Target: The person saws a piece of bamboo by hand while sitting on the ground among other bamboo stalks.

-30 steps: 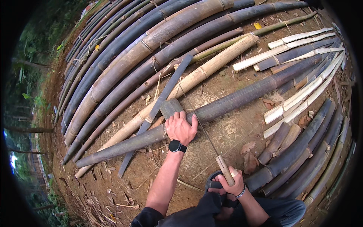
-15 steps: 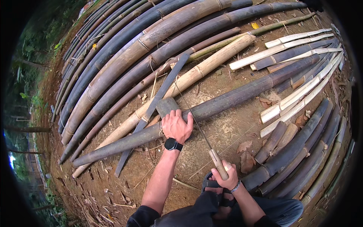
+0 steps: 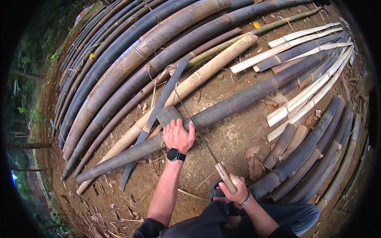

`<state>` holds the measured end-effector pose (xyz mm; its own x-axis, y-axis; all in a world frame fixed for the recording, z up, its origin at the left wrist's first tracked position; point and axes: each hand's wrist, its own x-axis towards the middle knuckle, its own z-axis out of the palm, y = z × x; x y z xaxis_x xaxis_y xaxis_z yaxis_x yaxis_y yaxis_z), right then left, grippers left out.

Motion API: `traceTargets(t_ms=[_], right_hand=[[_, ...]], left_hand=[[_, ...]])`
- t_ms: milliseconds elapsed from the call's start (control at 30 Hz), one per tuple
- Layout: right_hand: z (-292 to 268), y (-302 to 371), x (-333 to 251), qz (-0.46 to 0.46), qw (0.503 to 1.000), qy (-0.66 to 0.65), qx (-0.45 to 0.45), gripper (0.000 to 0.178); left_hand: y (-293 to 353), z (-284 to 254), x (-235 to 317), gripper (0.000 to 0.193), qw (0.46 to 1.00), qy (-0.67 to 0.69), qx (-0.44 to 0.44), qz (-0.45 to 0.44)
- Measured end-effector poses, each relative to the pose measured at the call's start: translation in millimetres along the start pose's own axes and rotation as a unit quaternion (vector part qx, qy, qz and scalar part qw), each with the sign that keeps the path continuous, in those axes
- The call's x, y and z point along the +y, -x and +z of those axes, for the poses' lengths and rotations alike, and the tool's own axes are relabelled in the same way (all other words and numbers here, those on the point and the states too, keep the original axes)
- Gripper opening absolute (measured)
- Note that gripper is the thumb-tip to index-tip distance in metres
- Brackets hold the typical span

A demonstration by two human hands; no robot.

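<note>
A long dark bamboo pole (image 3: 238,102) lies slantwise across the ground before me. My left hand (image 3: 178,135), a watch on its wrist, grips the pole from above, fingers over the top and thumb toward the blade. Just beyond those fingers a flat dark wooden block (image 3: 168,114) sits against the pole, partly hidden by them. In my right hand (image 3: 237,192) is the wooden handle of a hand saw (image 3: 203,141), the fingers closed round it. Its long thin blade, seen nearly edge-on, crosses the pole just right of my left thumb.
A pale bamboo pole (image 3: 198,75) and a dark flat strip (image 3: 158,106) cross beyond the held pole. Long bamboo poles (image 3: 115,75) are stacked at the far left. Split strips (image 3: 289,111) lie to the right, short dark pieces (image 3: 309,142) near right.
The whole view has shifted slightly, moving the scene left. The saw handle sits a little nearer to me against the pole; my left hand keeps its place on it.
</note>
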<state>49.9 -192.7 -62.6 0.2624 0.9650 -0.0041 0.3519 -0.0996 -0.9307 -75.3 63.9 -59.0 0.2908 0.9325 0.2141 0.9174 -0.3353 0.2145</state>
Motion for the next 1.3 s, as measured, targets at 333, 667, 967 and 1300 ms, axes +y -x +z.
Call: traceTargets(t_ms=[333, 667, 967, 1300], right_hand=[[1.8, -4.6, 0.8, -0.005, 1.0, -0.01, -0.005, 0.034], [-5.2, -29.0, -17.0, 0.031, 0.998, -0.045, -0.03, 0.033], [8.5, -23.6, -5.6, -0.016, 1.0, 0.004, 0.012, 0.036], [-1.2, -29.2, -14.1, 0.038, 0.998, -0.044, -0.031, 0.035]], left_hand=[[4.9, 0.9, -4.6, 0.037, 1.0, -0.012, -0.013, -0.001], [1.9, 1.4, -3.2, 0.037, 0.999, -0.036, -0.026, 0.002], [-0.2, 1.6, -3.2, 0.037, 0.999, -0.031, -0.021, -0.001], [0.6, -0.2, -2.5, 0.038, 0.999, -0.036, -0.03, -0.007]])
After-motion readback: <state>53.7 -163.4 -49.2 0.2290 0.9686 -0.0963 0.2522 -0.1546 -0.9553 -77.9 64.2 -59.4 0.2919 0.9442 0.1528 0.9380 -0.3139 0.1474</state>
